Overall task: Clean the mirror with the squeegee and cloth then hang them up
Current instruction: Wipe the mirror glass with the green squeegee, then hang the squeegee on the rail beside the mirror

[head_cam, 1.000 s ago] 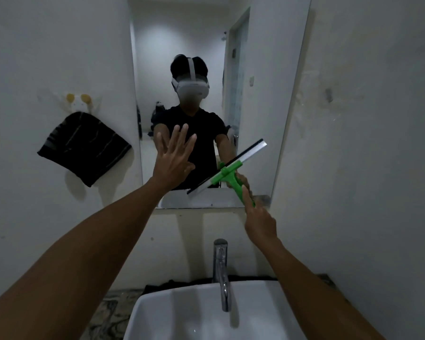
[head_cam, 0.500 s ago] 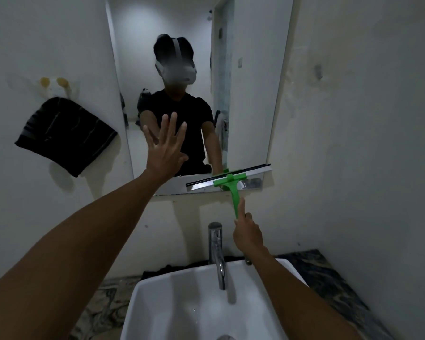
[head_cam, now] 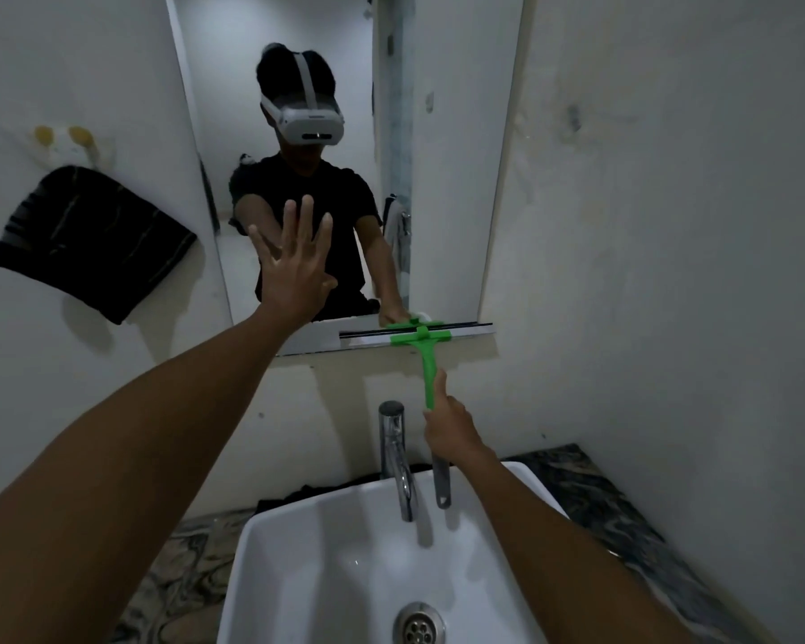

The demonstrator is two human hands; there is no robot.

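Right hand (head_cam: 451, 422) is gripping the squeegee (head_cam: 420, 337) at the mirror (head_cam: 456, 178) bottom edge; left hand (head_cam: 294, 267), fingers spread, is empty. Runoff risks streaking the wall (head_cam: 670, 271).

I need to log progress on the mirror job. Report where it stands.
Done: I cannot tell how much glass is clean. In hand: the right hand holds the green-handled squeegee, its blade level at the bottom edge of the frameless wall mirror, while the open left hand is raised at the glass. Left: the cloth pass and hanging both up; the black striped cloth hangs on the wall.
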